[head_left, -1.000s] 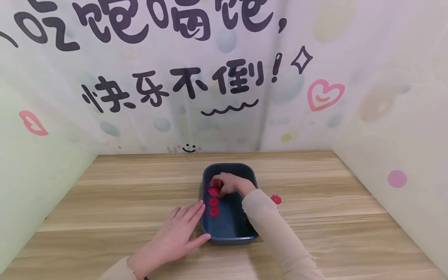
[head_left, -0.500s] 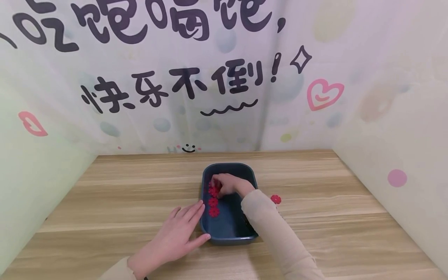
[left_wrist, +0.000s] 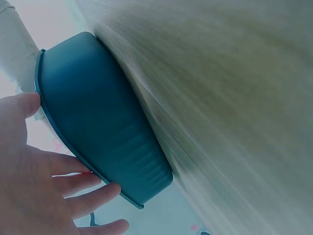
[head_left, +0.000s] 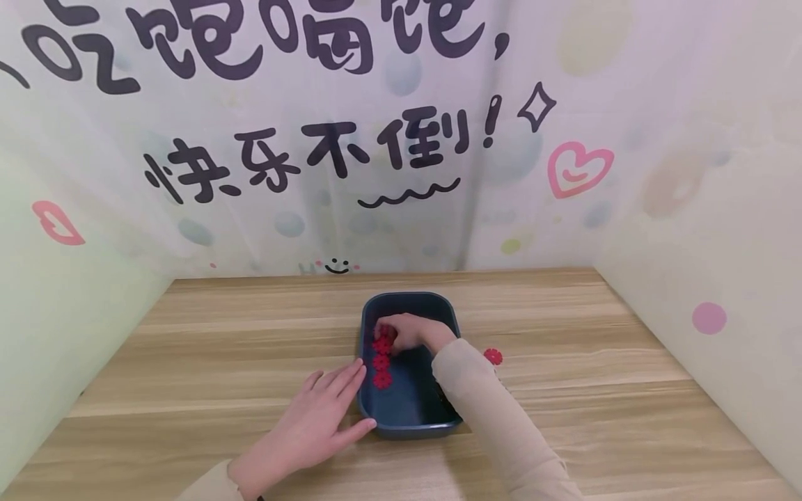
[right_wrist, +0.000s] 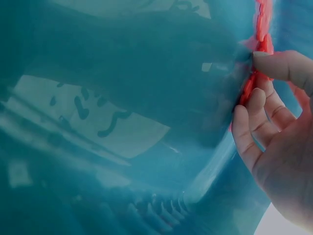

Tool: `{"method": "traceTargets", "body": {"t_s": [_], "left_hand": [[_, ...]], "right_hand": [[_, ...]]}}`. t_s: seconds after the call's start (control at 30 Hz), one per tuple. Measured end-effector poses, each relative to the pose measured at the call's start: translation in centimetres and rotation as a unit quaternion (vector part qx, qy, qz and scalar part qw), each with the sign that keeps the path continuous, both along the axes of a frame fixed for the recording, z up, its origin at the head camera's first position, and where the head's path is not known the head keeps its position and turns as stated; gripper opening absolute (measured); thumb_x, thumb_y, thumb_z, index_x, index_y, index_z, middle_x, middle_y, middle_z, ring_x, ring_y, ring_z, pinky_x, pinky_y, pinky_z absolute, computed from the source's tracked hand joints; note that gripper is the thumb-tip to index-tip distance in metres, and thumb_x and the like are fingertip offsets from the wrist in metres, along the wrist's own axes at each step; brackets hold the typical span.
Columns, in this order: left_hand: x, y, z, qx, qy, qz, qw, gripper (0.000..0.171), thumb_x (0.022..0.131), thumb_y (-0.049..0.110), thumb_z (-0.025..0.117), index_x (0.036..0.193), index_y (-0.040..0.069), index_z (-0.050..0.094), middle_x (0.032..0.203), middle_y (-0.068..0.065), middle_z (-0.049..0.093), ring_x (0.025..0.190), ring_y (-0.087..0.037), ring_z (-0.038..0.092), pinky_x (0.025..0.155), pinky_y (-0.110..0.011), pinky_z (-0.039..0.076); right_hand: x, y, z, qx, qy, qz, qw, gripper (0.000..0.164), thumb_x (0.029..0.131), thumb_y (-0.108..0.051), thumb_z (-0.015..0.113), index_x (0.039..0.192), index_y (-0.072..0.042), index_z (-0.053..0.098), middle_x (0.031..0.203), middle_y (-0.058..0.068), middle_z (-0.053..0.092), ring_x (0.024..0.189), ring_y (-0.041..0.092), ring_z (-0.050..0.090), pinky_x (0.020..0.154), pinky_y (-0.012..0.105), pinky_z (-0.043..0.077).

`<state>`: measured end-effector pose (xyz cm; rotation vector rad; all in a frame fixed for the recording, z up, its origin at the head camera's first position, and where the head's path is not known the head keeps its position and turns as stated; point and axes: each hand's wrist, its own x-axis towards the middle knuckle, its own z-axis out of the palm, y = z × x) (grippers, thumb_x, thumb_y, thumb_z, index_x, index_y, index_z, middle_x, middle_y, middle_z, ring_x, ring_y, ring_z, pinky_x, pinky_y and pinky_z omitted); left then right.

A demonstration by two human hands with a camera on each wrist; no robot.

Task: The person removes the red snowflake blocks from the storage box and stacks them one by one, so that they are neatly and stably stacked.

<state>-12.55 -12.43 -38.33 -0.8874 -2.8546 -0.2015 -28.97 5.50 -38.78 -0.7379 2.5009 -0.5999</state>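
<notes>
A dark blue plastic bin (head_left: pixel 407 400) stands on the wooden table. Inside, along its left wall, runs a row of red flower-shaped discs (head_left: pixel 382 380). My right hand (head_left: pixel 410 330) reaches into the bin and pinches a red disc (right_wrist: pixel 248 89) at the far part of the row, thumb on one side and fingers on the other. Part of the row is hidden behind those fingers. My left hand (head_left: pixel 319 417) lies along the bin's left side, its fairly straight fingers touching the rim, as the left wrist view shows with the bin's outer wall (left_wrist: pixel 98 107).
One more red disc (head_left: pixel 493 356) lies on the table right of the bin, beside the right sleeve (head_left: pixel 501 424). A printed curtain (head_left: pixel 301 229) hangs behind the table, and pale walls close in its left and right sides.
The right hand's fingers have shifted slightly toward the near side over the red discs. The left hand and the bin keep their places.
</notes>
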Motion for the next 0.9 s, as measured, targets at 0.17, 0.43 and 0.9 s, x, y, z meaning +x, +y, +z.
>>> {"method": "traceTargets", "body": {"t_s": [0.17,0.43,0.9], "left_hand": [[0.0,0.0,0.1,0.0,0.002,0.002,1.0,0.072,0.084,0.058,0.041,0.131,0.003,0.042,0.136,-0.008,0.036,0.119,-0.023,0.037,0.092,-0.051,0.029],[0.0,0.0,0.1,0.001,-0.003,0.003,1.0,0.072,0.084,0.058,0.041,0.132,0.004,0.041,0.136,-0.008,0.036,0.119,-0.023,0.037,0.092,-0.051,0.029],[0.0,-0.1,-0.1,0.005,0.005,-0.001,1.0,0.071,0.084,0.057,0.042,0.131,0.003,0.042,0.136,-0.008,0.036,0.119,-0.022,0.037,0.092,-0.051,0.028]], "right_hand": [[0.0,0.0,0.1,0.005,-0.002,0.001,1.0,0.032,0.077,-0.003,0.064,0.101,-0.022,0.054,0.084,-0.001,0.054,0.076,0.016,0.051,0.067,0.028,0.044],[-0.1,0.0,0.1,0.012,-0.003,0.002,1.0,0.03,0.077,-0.004,0.065,0.1,-0.021,0.054,0.083,-0.001,0.054,0.076,0.016,0.051,0.067,0.027,0.043],[0.1,0.3,1.8,-0.015,0.012,0.017,1.0,0.032,0.073,-0.007,0.071,0.096,-0.017,0.051,0.083,-0.001,0.054,0.075,0.015,0.052,0.067,0.026,0.043]]}}
